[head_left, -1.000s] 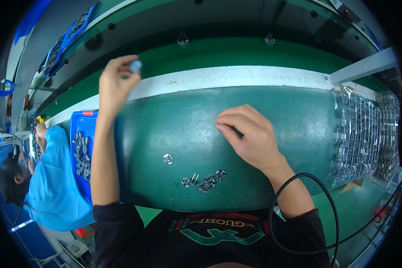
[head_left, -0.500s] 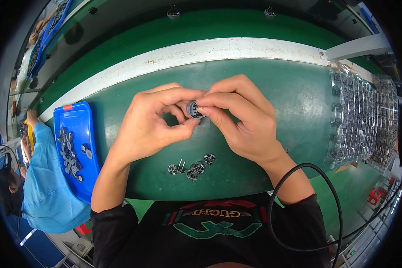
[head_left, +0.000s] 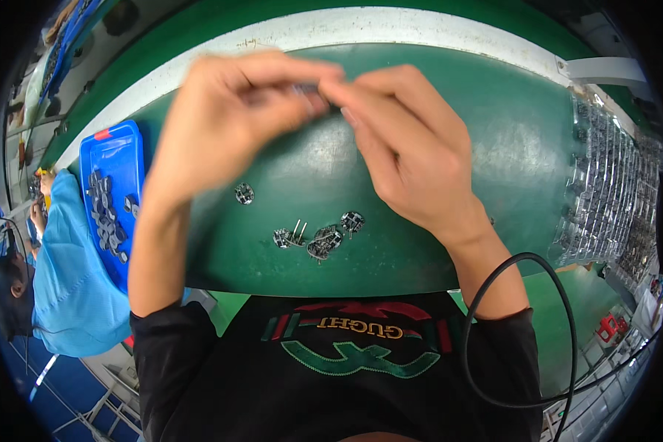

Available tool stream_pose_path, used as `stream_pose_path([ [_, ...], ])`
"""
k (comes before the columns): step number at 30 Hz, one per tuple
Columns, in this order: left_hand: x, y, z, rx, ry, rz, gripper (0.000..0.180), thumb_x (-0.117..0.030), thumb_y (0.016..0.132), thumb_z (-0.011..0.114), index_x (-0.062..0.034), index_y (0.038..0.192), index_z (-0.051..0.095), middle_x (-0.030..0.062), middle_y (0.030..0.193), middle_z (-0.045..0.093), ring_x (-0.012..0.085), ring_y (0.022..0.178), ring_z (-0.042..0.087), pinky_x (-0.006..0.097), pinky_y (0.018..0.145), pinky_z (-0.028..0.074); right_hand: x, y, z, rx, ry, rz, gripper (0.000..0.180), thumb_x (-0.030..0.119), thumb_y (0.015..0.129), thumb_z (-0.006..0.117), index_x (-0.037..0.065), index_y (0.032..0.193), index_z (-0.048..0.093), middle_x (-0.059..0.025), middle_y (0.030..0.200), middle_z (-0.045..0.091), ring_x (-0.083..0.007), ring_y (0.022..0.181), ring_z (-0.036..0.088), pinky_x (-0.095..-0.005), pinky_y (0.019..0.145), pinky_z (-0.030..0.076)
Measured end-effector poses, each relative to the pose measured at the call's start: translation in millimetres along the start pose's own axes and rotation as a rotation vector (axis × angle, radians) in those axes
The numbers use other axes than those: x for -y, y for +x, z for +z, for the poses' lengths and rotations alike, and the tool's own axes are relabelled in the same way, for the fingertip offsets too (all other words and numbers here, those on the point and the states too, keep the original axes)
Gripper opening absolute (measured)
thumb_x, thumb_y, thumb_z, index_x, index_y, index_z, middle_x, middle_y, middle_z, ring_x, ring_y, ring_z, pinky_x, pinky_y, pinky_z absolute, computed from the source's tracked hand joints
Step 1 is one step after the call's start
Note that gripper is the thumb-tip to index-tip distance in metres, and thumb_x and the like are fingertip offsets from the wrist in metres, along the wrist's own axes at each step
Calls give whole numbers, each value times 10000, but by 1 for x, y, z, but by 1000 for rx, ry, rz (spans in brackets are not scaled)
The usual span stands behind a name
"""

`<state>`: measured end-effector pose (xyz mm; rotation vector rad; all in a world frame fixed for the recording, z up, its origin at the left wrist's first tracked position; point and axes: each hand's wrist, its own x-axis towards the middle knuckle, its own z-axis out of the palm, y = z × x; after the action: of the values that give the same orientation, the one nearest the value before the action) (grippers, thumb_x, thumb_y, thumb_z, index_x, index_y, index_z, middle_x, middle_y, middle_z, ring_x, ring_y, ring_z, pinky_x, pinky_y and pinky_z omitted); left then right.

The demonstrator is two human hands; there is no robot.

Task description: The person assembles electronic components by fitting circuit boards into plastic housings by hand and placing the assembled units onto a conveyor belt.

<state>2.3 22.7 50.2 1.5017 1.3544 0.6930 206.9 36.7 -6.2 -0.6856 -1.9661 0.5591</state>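
Note:
Above the green worktable, my left hand (head_left: 214, 125), smeared by motion, is closed around a small grey round housing (head_left: 304, 88) that is mostly hidden by the fingers. My right hand (head_left: 420, 151) meets it there, its thumb and forefinger pinched together close to the housing. What sits between those right fingertips is hidden. Below the hands lie several small round circuit boards (head_left: 324, 241), one with two long pins standing up. A single round board (head_left: 244, 194) lies apart, beside my left wrist.
At the left a blue tray (head_left: 136, 140) holds several grey housings (head_left: 104, 214). A person in a blue sleeve (head_left: 77, 272) works beside it. Stacked clear plastic trays (head_left: 600, 184) stand at the right. A black cable (head_left: 560, 309) loops over my right forearm. A white rail (head_left: 390, 26) edges the table's far side.
The view has tilted, and both hands have moved farther out across the table, still together. The housing's inside, visible before, is now covered. A lone round board has come into sight by my left wrist.

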Motion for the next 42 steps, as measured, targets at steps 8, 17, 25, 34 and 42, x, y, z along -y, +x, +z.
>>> stream_pose_path([
  [8,69,102,-119,-410,249,58,317,-151,903,671,-17,1188,701,23,947,705,101,866,589,245,825,459,50,-16,13,520,189,-200,266,308,765,753,103,922,689,-11,775,497,-183,746,531,-312,664,476],
  [17,102,129,-130,-626,330,-137,317,-285,913,673,-31,1092,736,96,1013,742,170,925,667,292,845,482,40,-28,18,608,121,-163,145,225,866,667,98,795,658,-15,767,578,-192,806,586,-329,758,465],
  [25,41,3,-155,-646,728,-162,336,-299,886,649,-31,1076,722,147,959,735,260,835,696,357,796,525,28,6,-9,485,513,342,102,-12,831,726,18,879,641,-83,862,682,-200,797,696,-318,670,558],
  [34,68,-194,-155,-654,735,-746,345,-284,866,704,-15,1083,709,156,874,721,243,764,693,352,719,531,24,4,-8,368,1089,699,224,-222,715,629,-35,840,636,-152,994,601,-218,878,651,-324,726,583],
  [42,96,-203,-112,-742,402,-623,353,-190,808,783,-13,1099,687,60,845,652,144,750,637,280,686,498,11,4,-7,389,970,667,224,-142,795,626,-93,1006,684,-168,1042,593,-235,900,638,-335,758,572],
])
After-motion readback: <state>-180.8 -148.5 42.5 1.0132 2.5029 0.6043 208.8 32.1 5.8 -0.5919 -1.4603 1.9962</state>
